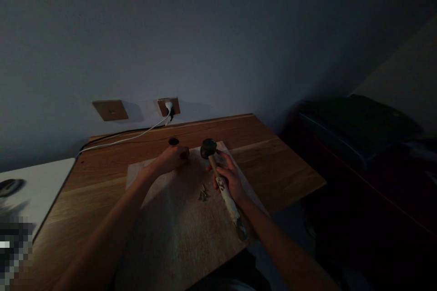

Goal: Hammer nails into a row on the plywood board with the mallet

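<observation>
Nearest, a flat pale wooden board [177,232] lies on the wooden desk [287,163], with the butt of a hammer [227,195] above its near right part. The hammer slants away to the left, its handle wrapped in pale material below a bare wooden stretch. A small pile of metal screws or nails [203,193] lies on the board, left of the handle. The right hand [229,176] has its fingers clamped on the handle just below the hammer's dark, rounded head. To its left, the left hand [173,158] is at the board's far side, its fingers curled together; whether they grip anything I cannot tell. Just beyond is a round dark spot [174,141] on the desk. Farther back, a white cable [133,138] runs to a plug in the wall socket [175,105], beside a square wall plate [111,110]
</observation>
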The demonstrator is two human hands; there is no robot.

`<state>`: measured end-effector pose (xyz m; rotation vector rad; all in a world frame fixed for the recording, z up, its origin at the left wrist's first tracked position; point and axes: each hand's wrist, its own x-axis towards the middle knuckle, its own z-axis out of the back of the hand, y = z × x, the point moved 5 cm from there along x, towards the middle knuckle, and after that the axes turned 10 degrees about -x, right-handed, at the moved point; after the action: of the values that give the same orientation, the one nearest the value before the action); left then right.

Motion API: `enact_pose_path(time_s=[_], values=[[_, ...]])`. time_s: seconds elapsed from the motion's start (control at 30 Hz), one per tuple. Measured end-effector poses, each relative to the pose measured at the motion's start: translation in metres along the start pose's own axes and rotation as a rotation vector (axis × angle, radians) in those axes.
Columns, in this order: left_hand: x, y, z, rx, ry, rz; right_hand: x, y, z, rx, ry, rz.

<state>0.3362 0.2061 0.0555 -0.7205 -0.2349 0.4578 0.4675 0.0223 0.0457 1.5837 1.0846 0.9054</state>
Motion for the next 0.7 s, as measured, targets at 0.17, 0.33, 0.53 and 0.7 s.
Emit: enact_pose_path(time_s=[0.17,0.33,0.53,0.7], values=[[-0.005,-0.009,0.002,-0.006,0.075,-0.063,0.0,0.0,0.0,-0.001,0.003,0.012],[-0.006,-0.014,0.002,0.005,0.057,-0.099,0.0,-0.001,0.0,-0.012,0.012,0.01],[-0.005,-0.011,0.002,-0.002,0.072,-0.104,0.001,-0.002,-0.001,-0.016,0.024,0.01],[-0.003,-0.006,0.0,-0.042,0.065,-0.029,0.001,-0.005,-0.003,0.004,0.084,-0.029]])
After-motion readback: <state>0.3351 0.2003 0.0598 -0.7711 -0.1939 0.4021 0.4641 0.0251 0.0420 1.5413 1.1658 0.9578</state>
